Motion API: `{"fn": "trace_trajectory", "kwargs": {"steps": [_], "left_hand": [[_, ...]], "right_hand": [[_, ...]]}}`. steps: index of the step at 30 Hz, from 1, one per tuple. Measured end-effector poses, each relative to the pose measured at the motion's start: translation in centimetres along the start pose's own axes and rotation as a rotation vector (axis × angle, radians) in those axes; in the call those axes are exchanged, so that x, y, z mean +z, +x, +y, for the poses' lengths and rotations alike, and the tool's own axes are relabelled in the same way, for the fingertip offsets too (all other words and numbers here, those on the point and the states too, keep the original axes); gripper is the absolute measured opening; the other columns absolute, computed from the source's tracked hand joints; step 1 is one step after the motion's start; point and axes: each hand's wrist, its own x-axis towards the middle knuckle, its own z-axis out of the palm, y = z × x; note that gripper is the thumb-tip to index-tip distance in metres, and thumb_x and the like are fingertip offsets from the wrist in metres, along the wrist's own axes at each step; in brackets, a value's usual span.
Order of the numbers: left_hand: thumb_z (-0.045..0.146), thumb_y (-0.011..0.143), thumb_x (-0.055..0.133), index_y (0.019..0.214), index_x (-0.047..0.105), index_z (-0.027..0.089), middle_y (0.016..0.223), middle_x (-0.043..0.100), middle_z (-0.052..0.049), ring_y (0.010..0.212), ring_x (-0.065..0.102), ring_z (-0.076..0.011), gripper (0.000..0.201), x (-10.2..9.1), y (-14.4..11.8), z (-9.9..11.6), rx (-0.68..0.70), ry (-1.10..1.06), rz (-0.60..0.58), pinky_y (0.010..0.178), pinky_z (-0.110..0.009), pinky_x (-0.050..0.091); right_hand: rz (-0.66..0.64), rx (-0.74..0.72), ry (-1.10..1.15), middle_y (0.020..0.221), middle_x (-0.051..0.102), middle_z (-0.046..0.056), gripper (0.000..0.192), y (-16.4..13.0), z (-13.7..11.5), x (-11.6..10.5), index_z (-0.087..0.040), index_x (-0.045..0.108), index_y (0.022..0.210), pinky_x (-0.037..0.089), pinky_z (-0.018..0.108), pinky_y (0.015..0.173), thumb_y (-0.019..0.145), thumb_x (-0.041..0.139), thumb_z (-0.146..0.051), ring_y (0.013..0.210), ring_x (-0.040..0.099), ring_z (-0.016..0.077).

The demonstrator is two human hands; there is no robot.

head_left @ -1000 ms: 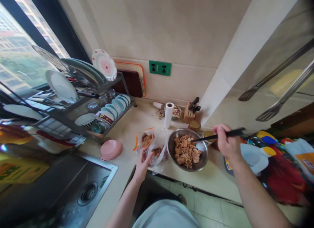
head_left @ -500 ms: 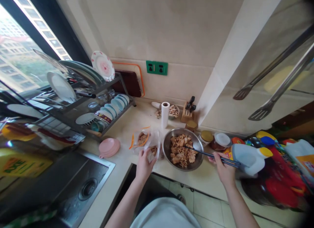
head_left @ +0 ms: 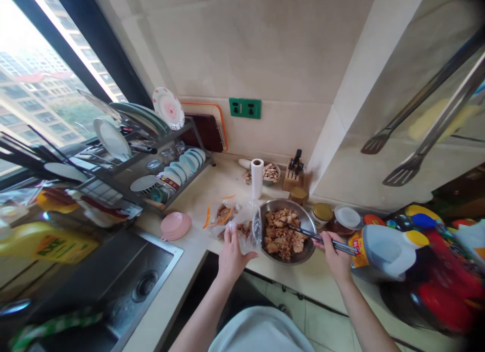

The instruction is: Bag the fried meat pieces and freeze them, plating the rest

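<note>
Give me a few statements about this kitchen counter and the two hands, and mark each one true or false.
1. The right hand holds dark chopsticks with their tips in the metal bowl. True.
2. The left hand grips a clear plastic bag beside the bowl. True.
3. The metal bowl is empty. False: it is filled with brown food pieces.
4. The paper towel roll lies flat in the sink. False: it stands upright on the counter behind the bowl.
5. A pink lid lies on the counter between the sink and the bag. True.
</note>
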Motion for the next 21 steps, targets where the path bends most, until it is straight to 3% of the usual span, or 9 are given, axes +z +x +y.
{"fn": "trace_trajectory", "kwargs": {"steps": [7, 13, 15, 17, 19, 21], "left_hand": [[0.033, 0.065, 0.080, 0.145, 0.024, 0.018, 0.144, 0.033, -0.024, 0.137, 0.036, -0.0366, 0.099, 1.0, -0.4, -1.1, 0.086, -0.247, 0.099, 0.101, -0.051, 0.046], [0.030, 0.081, 0.061, 0.141, 0.037, 0.018, 0.140, 0.040, -0.019, 0.134, 0.039, -0.0324, 0.066, 0.6, -0.5, -1.1, 0.066, -0.360, 0.122, 0.105, -0.051, 0.040], [0.026, 0.084, 0.054, 0.138, 0.044, 0.019, 0.134, 0.046, -0.017, 0.120, 0.053, -0.0291, 0.055, 0.4, -0.3, -1.0, 0.033, -0.433, 0.140, 0.098, -0.047, 0.046], [0.021, 0.082, 0.053, 0.135, 0.049, 0.021, 0.129, 0.051, -0.015, 0.091, 0.062, -0.0215, 0.053, 0.1, 0.0, -0.9, -0.020, -0.518, 0.141, 0.083, -0.041, 0.053], [0.017, 0.078, 0.054, 0.133, 0.051, 0.022, 0.127, 0.052, -0.014, 0.064, 0.056, -0.0120, 0.055, -0.1, 0.3, -0.9, -0.064, -0.591, 0.141, 0.068, -0.034, 0.054], [0.015, 0.075, 0.054, 0.132, 0.051, 0.022, 0.127, 0.052, -0.013, 0.052, 0.045, -0.0067, 0.057, -0.3, 0.3, -0.9, -0.084, -0.637, 0.141, 0.061, -0.031, 0.051]], "right_hand": [[0.108, 0.002, 0.083, 0.069, 0.071, 0.006, 0.041, -1.0, 0.6, -2.8, -0.019, 0.061, 0.080, 0.061, 0.040, 0.061, 0.074, 0.069, -0.059, 0.059, 0.069, 0.0238], [0.086, -0.111, 0.108, 0.072, 0.071, 0.008, 0.033, -1.8, -2.8, -3.5, -0.020, 0.063, 0.081, 0.058, 0.037, 0.054, 0.078, 0.069, -0.052, 0.057, 0.068, 0.0234], [0.046, -0.134, 0.099, 0.076, 0.071, 0.008, 0.030, -2.2, -4.3, -2.9, -0.021, 0.064, 0.082, 0.059, 0.037, 0.056, 0.079, 0.067, -0.051, 0.060, 0.068, 0.0236], [-0.019, -0.142, 0.083, 0.078, 0.071, 0.008, 0.028, -2.7, -5.4, -1.8, -0.022, 0.065, 0.083, 0.060, 0.038, 0.059, 0.081, 0.066, -0.049, 0.063, 0.069, 0.0240], [-0.123, -0.145, 0.046, 0.080, 0.071, 0.008, 0.027, -3.0, -5.9, -0.1, -0.022, 0.066, 0.083, 0.060, 0.038, 0.060, 0.081, 0.064, -0.049, 0.065, 0.069, 0.0241], [-0.231, -0.167, -0.013, 0.080, 0.071, 0.007, 0.028, -3.3, -5.9, 2.0, -0.023, 0.067, 0.082, 0.061, 0.038, 0.061, 0.082, 0.063, -0.050, 0.063, 0.069, 0.0229]]}}
